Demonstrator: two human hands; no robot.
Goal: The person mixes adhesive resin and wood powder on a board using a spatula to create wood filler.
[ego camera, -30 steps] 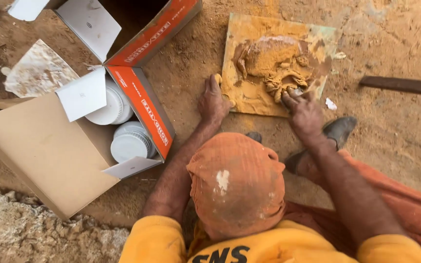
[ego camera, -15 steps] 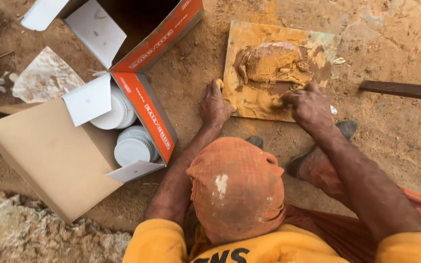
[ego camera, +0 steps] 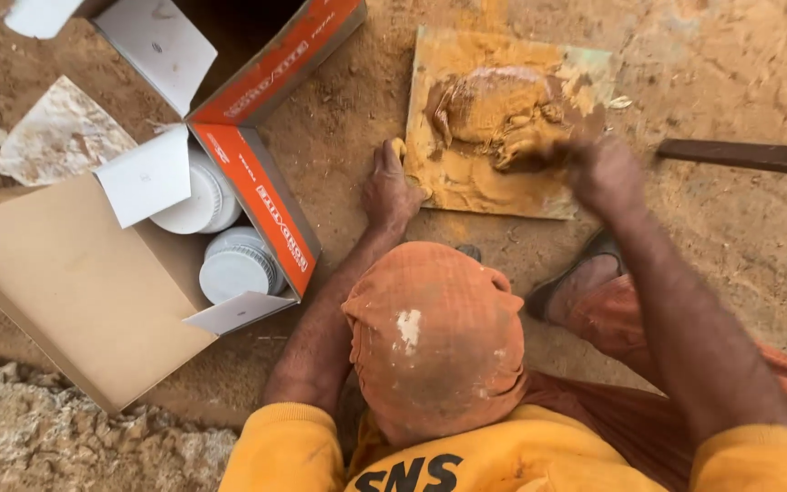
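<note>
Blurring over the putty (ego camera: 503, 109), right hand (ego camera: 605, 171) hides its grip.

Bare dirt lies open between the open carton (ego camera: 257, 182) and the paste-smeared board (ego camera: 503, 128); a dark bar (ego camera: 744, 157) blocks the right.

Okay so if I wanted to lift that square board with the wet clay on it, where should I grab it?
Probably by the bare left edge of the board, where the left hand already rests, and the opposite right edge, coming in low from both sides. It lies flat on the dirt, and the clay mound fills its middle.
</note>
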